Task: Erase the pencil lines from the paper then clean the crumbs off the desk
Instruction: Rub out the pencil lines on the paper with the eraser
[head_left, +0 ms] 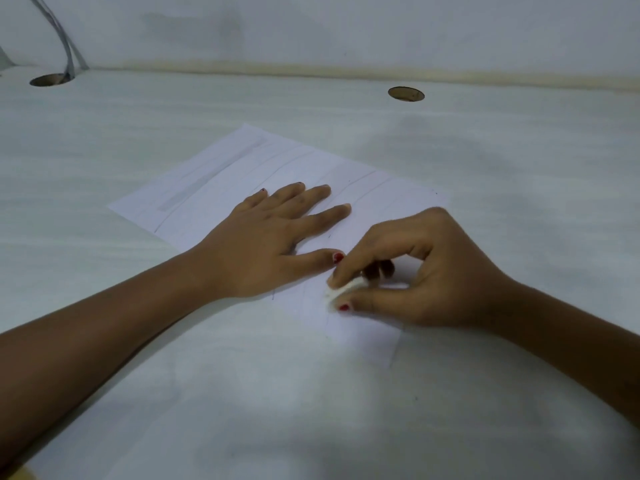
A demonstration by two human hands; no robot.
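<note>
A white sheet of paper [214, 181] with faint pencil lines lies slanted on the white desk [519, 161]. My left hand [263, 244] rests flat on the sheet with its fingers spread. Just right of its thumb, my right hand [415, 278] pinches a small white eraser [341, 289] between thumb and forefinger, its tip down on the paper's near part. Thin lines show near the far edge and below the eraser.
Two round cable holes pierce the desk, one at the far left [52, 79] with grey cables [65, 46] running up from it, one at the far middle [406, 94]. A wall closes off the back of the desk.
</note>
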